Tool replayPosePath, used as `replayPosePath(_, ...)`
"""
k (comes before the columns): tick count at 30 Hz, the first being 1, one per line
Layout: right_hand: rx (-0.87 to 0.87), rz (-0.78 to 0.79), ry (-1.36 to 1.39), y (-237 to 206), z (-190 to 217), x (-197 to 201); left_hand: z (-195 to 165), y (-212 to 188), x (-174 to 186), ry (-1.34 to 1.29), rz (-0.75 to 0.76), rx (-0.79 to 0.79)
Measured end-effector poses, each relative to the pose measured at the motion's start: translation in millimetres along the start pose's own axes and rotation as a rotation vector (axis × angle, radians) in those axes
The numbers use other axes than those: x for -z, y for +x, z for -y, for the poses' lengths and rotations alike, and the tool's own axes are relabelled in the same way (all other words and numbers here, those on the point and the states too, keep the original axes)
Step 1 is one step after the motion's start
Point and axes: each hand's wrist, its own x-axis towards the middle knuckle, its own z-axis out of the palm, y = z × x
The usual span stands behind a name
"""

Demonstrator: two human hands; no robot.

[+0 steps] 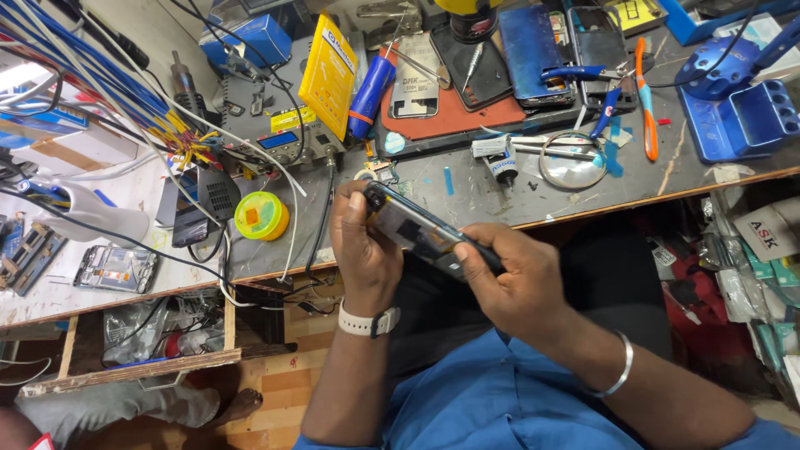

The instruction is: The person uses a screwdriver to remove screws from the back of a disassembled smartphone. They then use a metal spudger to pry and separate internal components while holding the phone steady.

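— Left hand (364, 250)?
— Wrapped around the upper end of an opened phone (414, 231), thumb on its top corner, fingers behind it; white watch (367, 322) on the wrist

— Right hand (508, 279)?
— Clenched on the lower end of the same phone, thumb pressed along its edge; silver bangle (618, 375) on the wrist

— Where is the phone?
— Held tilted between both hands, just in front of the near edge of the tabletop (475, 196), above the lap; shows a glossy dark inside, details too small to tell

— Nearby on the tabletop?
— Small tube with a black cap (502, 158) and a round lens ring (572, 162) just beyond the hands. Further back, a red mat (454, 117) carrying another phone back and tweezers (417, 65). Blue-handled pliers (596, 83) and an orange tool (646, 100) to the right of that, near a blue holder stand (737, 108)

— And to the left?
— Yellow round tin (261, 216) near the edge, a small box with a lit blue display (287, 143), a yellow flat pack (328, 75) leaning beside a blue cylinder (370, 96), a tangle of blue and white cables (117, 92). Another bare phone frame (115, 268) on the white surface lower left

— Anyone else?
— A bare foot (237, 406) on the floor at lower left, belonging to another person
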Motion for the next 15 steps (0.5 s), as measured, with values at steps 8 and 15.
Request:
replayPosePath(8, 0.523, -0.138, -0.343, 13, -13, 26, -50, -4, -31, 0.914, 0.455, -0.339)
replayPosePath(15, 0.636, -0.144, -0.377, 13, -13, 28, -54, -4, -55, 1.155, 0.398, -0.322)
